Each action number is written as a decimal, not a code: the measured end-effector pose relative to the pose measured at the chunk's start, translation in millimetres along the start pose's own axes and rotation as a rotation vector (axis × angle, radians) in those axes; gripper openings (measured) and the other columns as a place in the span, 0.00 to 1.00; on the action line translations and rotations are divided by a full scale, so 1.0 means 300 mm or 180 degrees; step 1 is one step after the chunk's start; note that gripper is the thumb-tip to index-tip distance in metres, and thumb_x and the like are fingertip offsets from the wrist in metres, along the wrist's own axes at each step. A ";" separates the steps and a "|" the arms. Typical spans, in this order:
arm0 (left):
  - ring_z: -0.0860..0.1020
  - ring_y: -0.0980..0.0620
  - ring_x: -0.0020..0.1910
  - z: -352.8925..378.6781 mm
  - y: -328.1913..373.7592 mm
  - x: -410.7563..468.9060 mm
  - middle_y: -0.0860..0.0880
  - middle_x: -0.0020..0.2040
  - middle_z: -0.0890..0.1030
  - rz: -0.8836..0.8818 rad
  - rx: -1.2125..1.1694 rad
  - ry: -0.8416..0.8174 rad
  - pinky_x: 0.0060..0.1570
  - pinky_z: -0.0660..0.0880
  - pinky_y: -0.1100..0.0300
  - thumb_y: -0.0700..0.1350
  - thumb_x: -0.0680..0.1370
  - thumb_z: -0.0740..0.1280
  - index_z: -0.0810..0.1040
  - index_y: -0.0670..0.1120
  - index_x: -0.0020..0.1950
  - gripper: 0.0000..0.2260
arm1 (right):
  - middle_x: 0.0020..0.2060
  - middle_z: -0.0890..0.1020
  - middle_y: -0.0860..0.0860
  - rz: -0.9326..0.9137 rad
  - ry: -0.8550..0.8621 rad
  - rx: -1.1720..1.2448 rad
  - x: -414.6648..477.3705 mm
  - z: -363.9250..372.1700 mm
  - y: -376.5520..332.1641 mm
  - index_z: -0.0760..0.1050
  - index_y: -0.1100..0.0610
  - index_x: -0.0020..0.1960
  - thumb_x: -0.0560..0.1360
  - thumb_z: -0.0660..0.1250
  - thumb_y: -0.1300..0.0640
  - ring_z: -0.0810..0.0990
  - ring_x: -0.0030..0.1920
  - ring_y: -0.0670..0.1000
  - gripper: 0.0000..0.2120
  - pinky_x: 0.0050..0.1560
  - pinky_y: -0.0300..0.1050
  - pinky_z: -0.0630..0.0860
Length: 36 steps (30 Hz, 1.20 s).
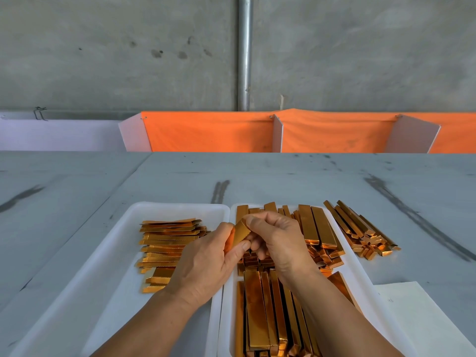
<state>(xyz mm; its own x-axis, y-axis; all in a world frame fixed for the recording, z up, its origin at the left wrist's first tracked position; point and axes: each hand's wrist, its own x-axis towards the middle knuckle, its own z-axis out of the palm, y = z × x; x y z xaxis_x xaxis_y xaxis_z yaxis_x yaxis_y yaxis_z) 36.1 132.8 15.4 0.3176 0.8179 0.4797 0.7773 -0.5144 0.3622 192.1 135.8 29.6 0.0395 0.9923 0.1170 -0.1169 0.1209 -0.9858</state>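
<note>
We find the left hand [206, 256] gripping the lower end of a gold strip [240, 234], thumb pressed on its face and fingers curled behind it. The right hand [278, 243] pinches the upper end of the same strip, fingers curled over its top (what the lower fingers are doing is hidden). The strip is held tilted in the air, above the seam where two white trays meet.

Under the left wrist, the left tray [144, 210] carries a stack of flat gold blanks [167, 248] lying crosswise. The right tray [228, 318] is packed with long gold boxes [270, 318] lying lengthwise.

Just beside that tray's far right corner, a loose heap of gold boxes [360, 230] lies on the grey table [257, 176]. A white sheet [417, 318] lies at the near right. Beyond the table we note an orange cloth [334, 135] and, on the concrete wall, a metal pipe [244, 52].
</note>
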 end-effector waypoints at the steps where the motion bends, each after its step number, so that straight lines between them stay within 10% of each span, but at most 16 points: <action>1: 0.72 0.62 0.31 0.000 0.001 0.000 0.59 0.34 0.69 0.0001 -0.0007 0.0006 0.28 0.64 0.70 0.70 0.72 0.45 0.69 0.52 0.58 0.29 | 0.28 0.80 0.54 -0.0002 0.0016 0.0011 0.001 0.000 0.002 0.82 0.59 0.44 0.77 0.70 0.58 0.72 0.24 0.48 0.06 0.24 0.38 0.70; 36: 0.72 0.59 0.32 0.005 -0.015 0.001 0.58 0.36 0.69 0.0110 0.0295 0.0017 0.29 0.64 0.71 0.70 0.74 0.46 0.70 0.53 0.57 0.27 | 0.30 0.79 0.54 0.0021 0.0082 -0.0385 0.002 -0.001 -0.002 0.80 0.58 0.44 0.78 0.69 0.62 0.75 0.26 0.47 0.04 0.25 0.39 0.72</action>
<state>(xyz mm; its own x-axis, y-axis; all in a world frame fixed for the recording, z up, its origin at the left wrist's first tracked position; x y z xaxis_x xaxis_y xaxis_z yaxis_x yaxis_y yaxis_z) 33.3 135.7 12.7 0.3424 0.7985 0.4951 0.8129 -0.5160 0.2701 192.5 136.4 30.4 0.0647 0.9919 0.1089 0.0034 0.1089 -0.9940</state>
